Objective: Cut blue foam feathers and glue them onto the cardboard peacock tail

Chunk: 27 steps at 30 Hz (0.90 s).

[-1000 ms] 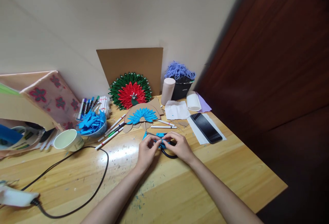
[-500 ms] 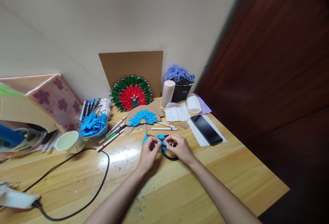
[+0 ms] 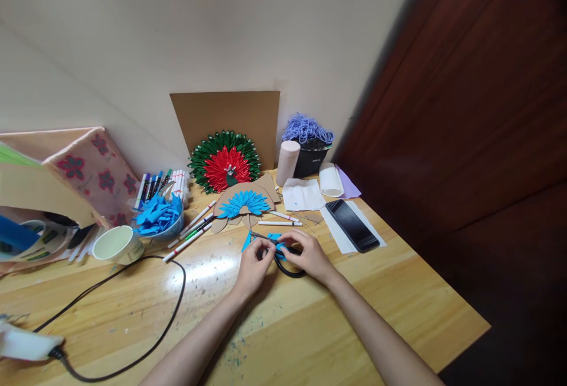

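Right, my left hand [image 3: 253, 265] and right hand [image 3: 306, 254] sit together mid-table, fingers curled in, pinching a small blue paper piece [image 3: 273, 245] between them, over the scissors [image 3: 283, 256] lying on the wooden table [image 3: 310, 327]. Whether the scissors are gripped, I cannot tell. Phone [image 3: 352, 217] sits near on the right, markers [image 3: 190, 233] on the left, the blue fan craft [image 3: 243, 203] just beyond. Bare wood lies open toward me; the table's right edge is close. Against half a second ago, the hands have barely shifted.
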Each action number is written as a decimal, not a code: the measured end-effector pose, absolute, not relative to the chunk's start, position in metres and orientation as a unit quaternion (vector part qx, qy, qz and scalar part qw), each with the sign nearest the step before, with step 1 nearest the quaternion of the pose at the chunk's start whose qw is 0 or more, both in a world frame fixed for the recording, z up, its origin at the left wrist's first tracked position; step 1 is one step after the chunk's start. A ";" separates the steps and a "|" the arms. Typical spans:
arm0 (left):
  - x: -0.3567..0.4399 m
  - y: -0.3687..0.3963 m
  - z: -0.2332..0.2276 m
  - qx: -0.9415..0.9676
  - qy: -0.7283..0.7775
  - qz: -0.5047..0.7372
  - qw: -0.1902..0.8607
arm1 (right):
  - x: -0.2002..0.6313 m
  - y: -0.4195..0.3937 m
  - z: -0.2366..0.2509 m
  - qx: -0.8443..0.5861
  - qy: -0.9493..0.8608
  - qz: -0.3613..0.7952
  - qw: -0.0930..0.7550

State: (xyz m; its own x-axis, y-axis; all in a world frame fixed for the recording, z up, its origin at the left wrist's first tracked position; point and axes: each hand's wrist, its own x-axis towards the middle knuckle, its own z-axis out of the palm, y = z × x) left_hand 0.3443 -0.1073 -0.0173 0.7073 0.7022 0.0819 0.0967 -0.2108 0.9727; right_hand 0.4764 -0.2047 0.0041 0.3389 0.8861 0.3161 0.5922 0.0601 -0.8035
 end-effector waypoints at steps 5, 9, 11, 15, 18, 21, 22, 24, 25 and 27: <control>0.343 -0.107 -0.016 0.730 0.267 0.255 0.575 | 0.475 -0.205 0.006 -0.649 -0.585 0.136 0.467; 0.343 -0.107 -0.015 0.730 0.263 0.249 0.579 | 0.477 -0.205 0.006 -0.640 -0.598 0.125 0.467; 0.343 -0.106 -0.015 0.727 0.262 0.249 0.584 | 0.477 -0.206 0.006 -0.636 -0.604 0.122 0.465; 0.344 -0.106 -0.017 0.718 0.266 0.243 0.596 | 0.478 -0.206 0.006 -0.633 -0.611 0.120 0.461; 0.344 -0.107 -0.016 0.712 0.272 0.235 0.603 | 0.478 -0.206 0.005 -0.632 -0.614 0.121 0.458; 0.344 -0.107 -0.015 0.706 0.278 0.232 0.609 | 0.479 -0.207 0.005 -0.630 -0.618 0.123 0.453; 0.344 -0.107 -0.014 0.705 0.278 0.231 0.610 | 0.479 -0.207 0.005 -0.629 -0.620 0.123 0.453; 0.344 -0.107 -0.014 0.705 0.278 0.232 0.610 | 0.478 -0.207 0.006 -0.630 -0.621 0.124 0.450; 0.344 -0.107 -0.014 0.705 0.277 0.234 0.609 | 0.478 -0.207 0.007 -0.630 -0.621 0.125 0.449; 0.344 -0.107 -0.014 0.707 0.275 0.236 0.607 | 0.478 -0.207 0.008 -0.631 -0.621 0.123 0.449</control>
